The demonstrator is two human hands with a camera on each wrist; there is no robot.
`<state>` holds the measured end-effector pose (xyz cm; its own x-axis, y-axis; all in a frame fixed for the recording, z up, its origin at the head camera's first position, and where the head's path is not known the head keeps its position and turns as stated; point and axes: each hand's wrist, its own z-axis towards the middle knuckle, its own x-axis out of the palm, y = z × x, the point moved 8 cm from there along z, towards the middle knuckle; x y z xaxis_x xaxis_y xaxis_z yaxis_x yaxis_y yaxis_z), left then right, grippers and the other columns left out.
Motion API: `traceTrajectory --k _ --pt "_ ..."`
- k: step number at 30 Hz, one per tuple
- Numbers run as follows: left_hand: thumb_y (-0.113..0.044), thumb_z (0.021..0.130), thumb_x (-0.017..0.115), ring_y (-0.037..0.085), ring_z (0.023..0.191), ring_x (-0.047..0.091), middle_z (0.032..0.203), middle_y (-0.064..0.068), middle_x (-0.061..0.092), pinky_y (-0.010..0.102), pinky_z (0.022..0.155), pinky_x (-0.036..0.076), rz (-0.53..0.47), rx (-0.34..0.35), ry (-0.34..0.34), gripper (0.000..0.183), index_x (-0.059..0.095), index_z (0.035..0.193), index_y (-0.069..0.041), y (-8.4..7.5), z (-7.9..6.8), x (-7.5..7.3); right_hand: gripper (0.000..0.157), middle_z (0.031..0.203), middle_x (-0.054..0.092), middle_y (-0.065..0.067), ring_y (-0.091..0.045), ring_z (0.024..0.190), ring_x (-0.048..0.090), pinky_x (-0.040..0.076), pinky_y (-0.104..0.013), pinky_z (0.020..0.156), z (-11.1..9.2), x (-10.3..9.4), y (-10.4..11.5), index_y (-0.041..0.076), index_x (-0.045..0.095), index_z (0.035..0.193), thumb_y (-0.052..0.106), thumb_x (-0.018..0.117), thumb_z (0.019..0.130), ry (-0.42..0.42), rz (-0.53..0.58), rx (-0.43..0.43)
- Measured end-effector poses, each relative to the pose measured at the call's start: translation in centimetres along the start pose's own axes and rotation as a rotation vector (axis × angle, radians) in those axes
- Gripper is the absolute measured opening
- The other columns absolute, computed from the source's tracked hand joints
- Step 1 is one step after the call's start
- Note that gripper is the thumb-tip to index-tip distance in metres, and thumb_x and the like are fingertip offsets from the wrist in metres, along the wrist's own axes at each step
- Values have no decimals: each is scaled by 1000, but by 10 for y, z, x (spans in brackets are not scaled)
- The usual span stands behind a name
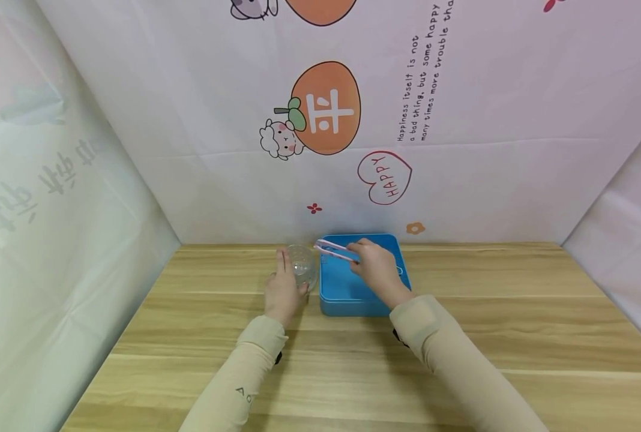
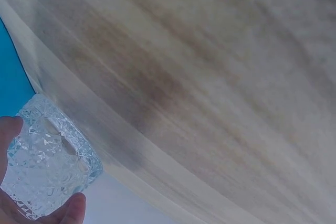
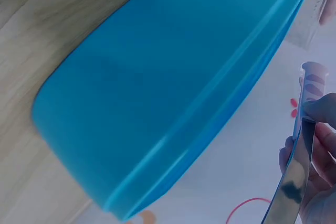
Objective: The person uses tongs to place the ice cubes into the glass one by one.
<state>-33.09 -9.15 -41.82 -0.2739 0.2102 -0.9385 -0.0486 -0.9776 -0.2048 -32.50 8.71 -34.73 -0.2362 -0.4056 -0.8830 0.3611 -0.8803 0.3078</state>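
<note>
My left hand (image 1: 282,294) holds a clear cut-glass cup (image 1: 302,264) on the tabletop, thumb on one side and fingers on the other. The left wrist view shows the faceted glass (image 2: 52,156) between thumb and fingertips. Just to its right stands a blue rectangular box (image 1: 347,285). Over the box, my right hand (image 1: 377,267) grips a pair of pink tongs (image 1: 331,245), their tips apart and pointing left toward the cup. Nothing shows between the tips. In the right wrist view, the tongs (image 3: 294,177) appear beside the box's blue side (image 3: 157,87).
A small white loop (image 1: 399,270) shows near the box's right edge, and small, unclear marks lie near its far left corner. The wood-grain table (image 1: 320,372) ends at a printed white cloth wall (image 1: 234,198) close behind the box. More cloth hangs at both sides.
</note>
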Motion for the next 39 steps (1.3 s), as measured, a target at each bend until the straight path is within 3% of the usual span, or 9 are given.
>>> traceTrajectory --k 9,13,27,39 --pt "-38 81 74 24 71 60 156 16 27 30 57 50 -23 -10 30 96 21 150 2 0 1 2 31 104 69 -8 -19 76 66 54 -26 57 -1 2 24 7 71 112 11 74 82 29 -24 -77" --pt "-37 80 75 26 74 61 156 17 27 32 59 52 -31 -8 26 97 20 150 2 1 2 3 31 104 70 -8 -18 76 66 55 -27 59 -2 6 30 8 71 112 11 74 82 36 -46 -100" --pt "-40 79 75 25 71 62 155 17 30 31 58 51 12 10 -6 97 23 149 3 1 1 1 29 102 70 -9 -19 79 68 59 -30 68 -4 13 36 7 72 108 10 76 79 29 -68 -129" --pt "-38 79 76 25 71 62 155 18 30 31 59 52 -10 11 -7 97 22 149 3 1 0 -1 30 102 70 -9 -20 79 68 59 -30 68 -4 15 36 7 72 109 10 76 79 33 -70 -128"
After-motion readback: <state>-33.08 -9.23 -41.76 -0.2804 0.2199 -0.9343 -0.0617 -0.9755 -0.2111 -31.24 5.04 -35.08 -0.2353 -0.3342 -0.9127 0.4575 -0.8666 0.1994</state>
